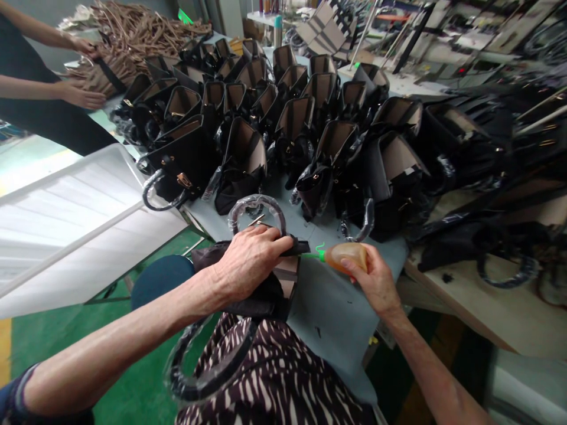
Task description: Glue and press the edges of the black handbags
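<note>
A black handbag [261,300] lies on its side at the table's near edge, partly over my lap. My left hand [252,257] is closed on its upper edge, fingers gripping the black material. One plastic-wrapped handle [261,200] stands up beyond that hand; the other wrapped handle [208,378] hangs toward me. In my right hand [376,280] is a squeeze bottle [343,257] of amber liquid with a green nozzle. It is held sideways, and the thin green tip points at the bag edge beside my left fingers. Whether the tip touches the edge I cannot tell.
Many black handbags [292,121] crowd the grey-blue table [336,313]. A co-worker's hands [82,94] hold a black strip at far left, near a brown heap [137,32]. A white panelled rack [80,218] and blue stool [162,280] stand left; more bags [465,230] lie right.
</note>
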{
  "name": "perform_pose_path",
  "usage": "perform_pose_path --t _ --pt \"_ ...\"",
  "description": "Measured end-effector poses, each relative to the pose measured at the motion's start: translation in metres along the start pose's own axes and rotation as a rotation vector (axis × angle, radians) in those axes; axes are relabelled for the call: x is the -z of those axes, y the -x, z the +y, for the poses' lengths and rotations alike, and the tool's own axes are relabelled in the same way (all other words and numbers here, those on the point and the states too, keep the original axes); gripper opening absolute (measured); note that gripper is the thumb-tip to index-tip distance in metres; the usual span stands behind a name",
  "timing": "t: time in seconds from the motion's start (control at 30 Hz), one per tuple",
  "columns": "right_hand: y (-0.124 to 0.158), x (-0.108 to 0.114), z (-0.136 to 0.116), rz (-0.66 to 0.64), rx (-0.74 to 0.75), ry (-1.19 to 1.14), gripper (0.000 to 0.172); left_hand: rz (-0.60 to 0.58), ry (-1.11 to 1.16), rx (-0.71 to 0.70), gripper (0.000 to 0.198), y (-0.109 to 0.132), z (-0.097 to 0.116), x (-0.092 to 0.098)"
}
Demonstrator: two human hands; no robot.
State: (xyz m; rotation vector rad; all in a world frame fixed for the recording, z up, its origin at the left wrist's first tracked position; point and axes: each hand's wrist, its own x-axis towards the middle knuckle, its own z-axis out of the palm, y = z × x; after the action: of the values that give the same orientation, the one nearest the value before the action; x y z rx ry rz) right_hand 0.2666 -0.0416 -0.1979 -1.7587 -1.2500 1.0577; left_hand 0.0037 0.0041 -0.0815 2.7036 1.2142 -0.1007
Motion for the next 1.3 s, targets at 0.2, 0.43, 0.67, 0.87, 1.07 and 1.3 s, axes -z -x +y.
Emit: perform_pose_path --t 0.2,0.43,0.67,0.87,1.07,1.3 --pt "0.003 0.001 -0.004 -0.027 -0.019 0.011 0.047 -0.022 0.022 0.023 0.010 0.005 0.003 0.001" --pt "0.005 0.004 -0.006 -0.044 -0.027 0.037 0.043 -0.021 0.076 0.043 0.015 0.009 0.005 -0.001" --pt "0.005 0.004 0.006 -0.073 -0.040 0.014 0.045 -0.033 0.095 0.063 0.018 0.010 0.007 -0.003" --pt "0.007 0.005 0.011 -0.084 -0.044 0.023 0.044 -0.034 0.104 0.062 0.019 0.011 0.008 -0.003" --pt "0.011 0.006 0.008 -0.103 -0.070 0.020 0.043 -0.038 0.104 0.065 0.018 0.013 0.009 -0.007" --pt "0.015 0.004 0.004 -0.103 -0.102 -0.018 0.046 -0.030 0.122 0.099 0.013 0.014 0.014 -0.006"
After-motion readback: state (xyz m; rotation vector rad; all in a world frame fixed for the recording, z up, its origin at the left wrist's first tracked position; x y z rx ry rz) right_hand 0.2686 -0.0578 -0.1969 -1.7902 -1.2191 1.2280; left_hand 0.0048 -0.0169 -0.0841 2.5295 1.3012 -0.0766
